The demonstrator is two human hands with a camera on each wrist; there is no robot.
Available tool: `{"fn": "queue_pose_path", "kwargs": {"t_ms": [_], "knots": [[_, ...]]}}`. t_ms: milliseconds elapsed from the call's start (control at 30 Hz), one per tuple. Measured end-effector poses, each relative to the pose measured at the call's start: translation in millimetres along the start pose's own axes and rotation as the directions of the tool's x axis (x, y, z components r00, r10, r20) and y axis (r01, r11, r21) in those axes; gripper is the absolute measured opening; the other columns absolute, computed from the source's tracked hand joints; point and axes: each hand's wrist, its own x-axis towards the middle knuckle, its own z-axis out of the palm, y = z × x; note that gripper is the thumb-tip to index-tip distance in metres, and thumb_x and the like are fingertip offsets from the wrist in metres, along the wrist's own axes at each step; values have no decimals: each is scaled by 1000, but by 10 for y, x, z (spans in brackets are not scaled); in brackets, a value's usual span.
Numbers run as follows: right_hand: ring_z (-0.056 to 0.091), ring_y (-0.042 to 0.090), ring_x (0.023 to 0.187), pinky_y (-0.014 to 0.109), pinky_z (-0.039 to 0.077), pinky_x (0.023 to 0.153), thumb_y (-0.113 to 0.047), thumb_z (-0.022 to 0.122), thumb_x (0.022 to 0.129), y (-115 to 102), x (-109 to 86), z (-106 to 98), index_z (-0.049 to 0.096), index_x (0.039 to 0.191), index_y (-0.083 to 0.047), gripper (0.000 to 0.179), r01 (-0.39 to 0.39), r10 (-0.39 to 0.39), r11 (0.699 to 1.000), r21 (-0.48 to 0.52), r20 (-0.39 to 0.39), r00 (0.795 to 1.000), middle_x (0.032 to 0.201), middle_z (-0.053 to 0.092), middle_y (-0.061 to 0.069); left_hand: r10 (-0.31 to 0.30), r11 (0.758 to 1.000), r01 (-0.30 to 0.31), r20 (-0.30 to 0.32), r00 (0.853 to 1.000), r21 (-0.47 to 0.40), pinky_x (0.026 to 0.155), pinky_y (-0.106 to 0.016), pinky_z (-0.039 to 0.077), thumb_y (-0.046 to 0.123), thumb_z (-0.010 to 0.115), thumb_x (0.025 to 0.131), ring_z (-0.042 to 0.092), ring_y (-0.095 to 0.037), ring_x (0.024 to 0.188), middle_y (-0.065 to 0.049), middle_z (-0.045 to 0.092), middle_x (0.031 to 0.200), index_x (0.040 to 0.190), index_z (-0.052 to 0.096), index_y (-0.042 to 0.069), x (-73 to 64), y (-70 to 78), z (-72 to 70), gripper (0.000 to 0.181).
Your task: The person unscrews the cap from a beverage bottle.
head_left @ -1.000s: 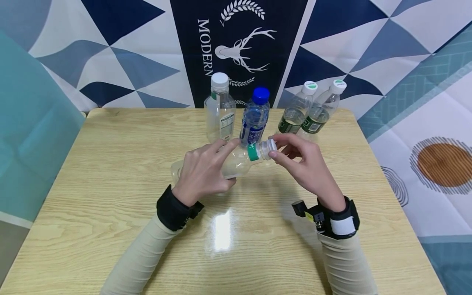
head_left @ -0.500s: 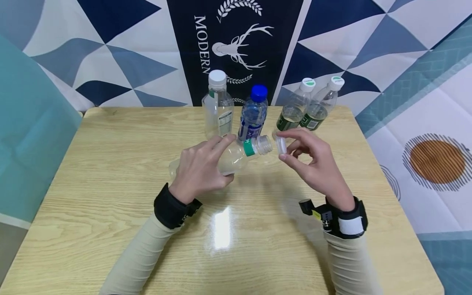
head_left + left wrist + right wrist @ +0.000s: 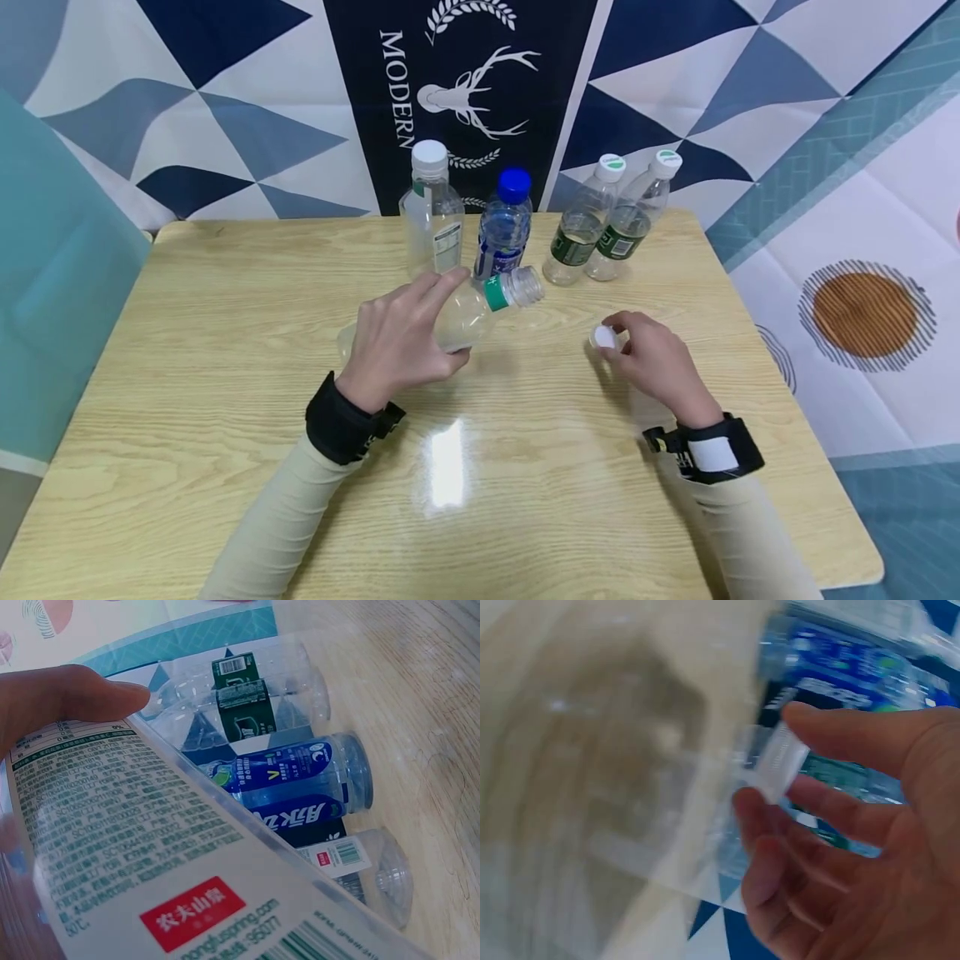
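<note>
My left hand (image 3: 401, 337) grips a clear plastic bottle (image 3: 467, 321) around its body. The bottle lies tilted, its uncapped threaded mouth pointing right and a green band at the neck. Its printed back label (image 3: 150, 847) fills much of the left wrist view. Between thumb and fingertips, my right hand (image 3: 660, 362) pinches a white bottle cap (image 3: 603, 337), close over the table to the right of the bottle mouth. In the right wrist view the cap (image 3: 780, 763) shows edge-on in the pinch.
Along the back of the wooden table (image 3: 300, 500) stand a white-capped clear bottle (image 3: 433, 217), a blue-capped bottle (image 3: 506, 221) and two green-labelled bottles, one left (image 3: 577, 229) and one right (image 3: 628, 225). A patterned cloth (image 3: 247, 125) hangs behind them.
My right hand has taken the white cap off the bottle's mouth and carried it right and down toward the table. My left hand still holds the bottle in nearly the same spot.
</note>
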Motion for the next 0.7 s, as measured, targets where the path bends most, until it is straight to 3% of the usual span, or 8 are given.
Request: {"fn": "queue_pose_path", "kwargs": {"t_ms": [133, 267, 533, 700], "knots": [[58, 23, 69, 39, 44, 51, -26, 73, 79, 76, 27, 116, 65, 106, -4, 36, 1, 2, 994, -105, 23, 1000, 93, 61, 12, 1, 1000, -1, -1, 1000, -2, 36, -29, 31, 54, 69, 56, 47, -14, 55, 0, 60, 95, 132, 53, 20, -3, -12, -12, 84], [54, 24, 62, 40, 43, 48, -26, 75, 77, 94, 38, 169, 65, 104, -4, 37, -12, 14, 986, -163, 11, 1000, 87, 59, 14, -2, 1000, 2, -7, 1000, -1, 36, -28, 31, 54, 69, 57, 46, -14, 55, -1, 60, 95, 132, 53, 20, 0, -20, -19, 84], [56, 27, 67, 42, 44, 51, -30, 75, 77, 83, 42, 186, 59, 115, -2, 49, -94, 96, 986, -139, 10, 995, 88, 57, 16, -12, 1000, 12, -3, 1000, -6, 35, -28, 29, 54, 69, 56, 44, -13, 54, -1, 61, 96, 131, 54, 19, -3, -41, -22, 84], [53, 28, 69, 43, 42, 52, -35, 76, 76, -45, 70, 74, 52, 125, -2, 64, -92, 83, 992, -86, -98, 992, 94, 54, 18, -27, 999, 27, -22, 999, -38, 37, -27, 32, 54, 70, 56, 48, -13, 56, -1, 63, 103, 131, 54, 19, 0, -60, -15, 84]]}}
